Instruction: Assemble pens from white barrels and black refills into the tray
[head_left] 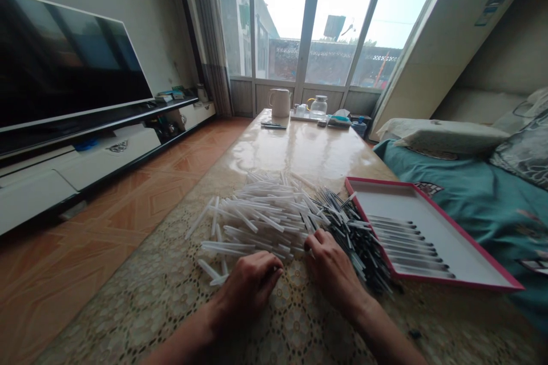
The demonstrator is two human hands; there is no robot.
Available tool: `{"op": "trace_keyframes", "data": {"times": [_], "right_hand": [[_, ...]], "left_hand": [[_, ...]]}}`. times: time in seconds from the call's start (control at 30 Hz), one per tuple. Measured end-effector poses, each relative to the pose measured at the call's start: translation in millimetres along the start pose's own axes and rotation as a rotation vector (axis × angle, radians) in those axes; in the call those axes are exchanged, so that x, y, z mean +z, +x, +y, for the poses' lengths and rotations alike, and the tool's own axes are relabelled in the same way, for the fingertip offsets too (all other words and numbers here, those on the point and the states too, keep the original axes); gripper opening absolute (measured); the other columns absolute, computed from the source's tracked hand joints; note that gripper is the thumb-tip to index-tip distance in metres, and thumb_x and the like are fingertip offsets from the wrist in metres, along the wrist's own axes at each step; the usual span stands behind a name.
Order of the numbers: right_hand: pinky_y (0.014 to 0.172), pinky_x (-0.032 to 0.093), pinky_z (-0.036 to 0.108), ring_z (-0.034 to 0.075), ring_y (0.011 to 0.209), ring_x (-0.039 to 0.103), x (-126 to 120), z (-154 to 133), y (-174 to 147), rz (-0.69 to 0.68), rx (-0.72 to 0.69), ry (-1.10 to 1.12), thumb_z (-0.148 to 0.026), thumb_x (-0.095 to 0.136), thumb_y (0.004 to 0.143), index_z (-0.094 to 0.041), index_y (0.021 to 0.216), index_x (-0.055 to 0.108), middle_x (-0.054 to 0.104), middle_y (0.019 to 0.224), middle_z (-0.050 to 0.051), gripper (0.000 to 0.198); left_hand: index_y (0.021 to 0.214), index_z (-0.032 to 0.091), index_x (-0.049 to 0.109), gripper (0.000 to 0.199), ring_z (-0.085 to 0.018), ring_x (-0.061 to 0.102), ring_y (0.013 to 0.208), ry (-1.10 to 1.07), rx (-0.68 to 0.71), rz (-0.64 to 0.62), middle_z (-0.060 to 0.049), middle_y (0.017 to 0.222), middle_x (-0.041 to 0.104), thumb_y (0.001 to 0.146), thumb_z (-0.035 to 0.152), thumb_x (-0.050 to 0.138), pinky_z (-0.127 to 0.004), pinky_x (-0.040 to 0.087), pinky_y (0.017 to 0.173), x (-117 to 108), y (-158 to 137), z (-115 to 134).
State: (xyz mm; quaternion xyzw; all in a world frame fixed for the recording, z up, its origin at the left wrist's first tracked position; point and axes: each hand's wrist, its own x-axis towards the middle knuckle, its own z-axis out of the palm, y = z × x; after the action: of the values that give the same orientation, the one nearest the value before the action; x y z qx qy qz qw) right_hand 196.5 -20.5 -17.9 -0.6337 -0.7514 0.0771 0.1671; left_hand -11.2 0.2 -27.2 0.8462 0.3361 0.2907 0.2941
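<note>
A large heap of translucent white pen barrels (261,211) lies on the table in front of me. Against its right side is a pile of thin dark pen refills (363,242). My left hand (252,279) is at the near edge of the barrels, fingers curled and pressed together; what they hold, if anything, is hidden. My right hand (331,259) is closed between the two piles, thumb and fingertips together near a small dark bit I cannot name. Right of the refills, a pink-rimmed shallow box (466,239) holds a row of pens (415,248) with dark ends.
The table (282,319) has a lace-patterned cover. At its far end stand a beige jug (280,104), a glass pitcher (319,107) and a tissue pack (340,120). A bed (454,182) borders the right; a television cabinet (107,159) stands left.
</note>
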Motion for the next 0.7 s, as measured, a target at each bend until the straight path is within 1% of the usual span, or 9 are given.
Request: {"op": "trace_keyframes", "data": {"times": [0.07,0.13,0.23,0.33,0.37,0.43,0.53,0.6,0.7], "right_hand": [[0.079,0.041,0.031,0.022,0.091,0.053,-3,2,-1,0.050,-0.015,0.024,-0.003,0.046,0.081,-0.018,0.084,0.056,0.057,0.091,0.008,0.018],[0.074,0.041,0.031,0.021,0.083,0.053,-10,6,-2,0.101,-0.009,0.099,-0.009,0.047,0.083,-0.018,0.084,0.053,0.057,0.085,0.006,0.011],[0.062,0.038,0.026,0.016,0.065,0.051,-22,11,-2,0.154,0.043,0.309,-0.017,0.048,0.087,-0.020,0.083,0.048,0.053,0.071,0.000,0.005],[0.057,0.037,0.024,0.013,0.060,0.047,-28,12,-3,0.244,0.100,0.501,-0.024,0.051,0.086,-0.021,0.078,0.047,0.048,0.066,-0.003,0.009],[0.056,0.037,0.023,0.013,0.060,0.047,-28,10,-3,0.277,0.115,0.559,-0.026,0.052,0.086,-0.021,0.078,0.047,0.047,0.066,-0.003,0.011],[0.055,0.037,0.022,0.012,0.060,0.045,-24,4,-5,0.307,0.124,0.675,-0.028,0.053,0.086,-0.021,0.077,0.047,0.045,0.066,-0.004,0.013],[0.056,0.039,0.022,0.012,0.062,0.045,-14,-11,-7,0.236,0.075,0.808,-0.029,0.053,0.087,-0.020,0.078,0.048,0.046,0.068,-0.003,0.014],[0.059,0.040,0.022,0.012,0.064,0.047,-7,-21,-8,0.171,0.027,0.819,-0.028,0.053,0.087,-0.020,0.079,0.049,0.049,0.070,-0.003,0.012],[0.061,0.041,0.022,0.012,0.064,0.050,-3,-28,-9,0.117,-0.042,0.762,-0.026,0.052,0.088,-0.019,0.081,0.051,0.053,0.072,-0.002,0.011]], "left_hand": [[0.088,0.019,0.069,0.018,-0.020,0.064,0.075,0.011,-0.024,0.040,-0.007,0.080,0.068,0.089,0.022,0.050,-0.028,0.047,0.068,-2,1,-1],[0.089,0.018,0.068,0.018,-0.020,0.064,0.076,0.020,-0.056,0.085,-0.008,0.082,0.068,0.088,0.022,0.051,-0.029,0.047,0.070,-4,2,-2],[0.090,0.017,0.069,0.017,-0.020,0.064,0.076,-0.003,-0.099,0.138,-0.009,0.083,0.068,0.087,0.023,0.053,-0.030,0.048,0.069,-4,2,-3],[0.089,0.018,0.071,0.017,-0.019,0.063,0.070,-0.123,-0.175,0.176,-0.008,0.080,0.068,0.086,0.028,0.057,-0.030,0.048,0.064,0,2,-2],[0.091,0.017,0.071,0.019,-0.018,0.063,0.066,-0.207,-0.227,0.176,-0.008,0.078,0.068,0.085,0.030,0.059,-0.029,0.048,0.061,2,2,-1],[0.098,0.016,0.070,0.026,-0.016,0.061,0.056,-0.450,-0.355,0.147,-0.005,0.073,0.066,0.083,0.036,0.063,-0.028,0.047,0.055,5,4,0],[0.108,0.015,0.067,0.042,-0.013,0.059,0.050,-0.860,-0.475,0.087,-0.003,0.071,0.066,0.076,0.042,0.071,-0.025,0.046,0.049,7,6,1],[0.109,0.015,0.067,0.047,-0.011,0.059,0.050,-1.071,-0.506,0.116,-0.004,0.074,0.067,0.071,0.042,0.076,-0.022,0.045,0.047,7,7,-1],[0.100,0.014,0.070,0.040,-0.009,0.058,0.052,-1.263,-0.557,0.205,-0.004,0.073,0.069,0.069,0.037,0.080,-0.019,0.044,0.048,5,9,-4]]}}
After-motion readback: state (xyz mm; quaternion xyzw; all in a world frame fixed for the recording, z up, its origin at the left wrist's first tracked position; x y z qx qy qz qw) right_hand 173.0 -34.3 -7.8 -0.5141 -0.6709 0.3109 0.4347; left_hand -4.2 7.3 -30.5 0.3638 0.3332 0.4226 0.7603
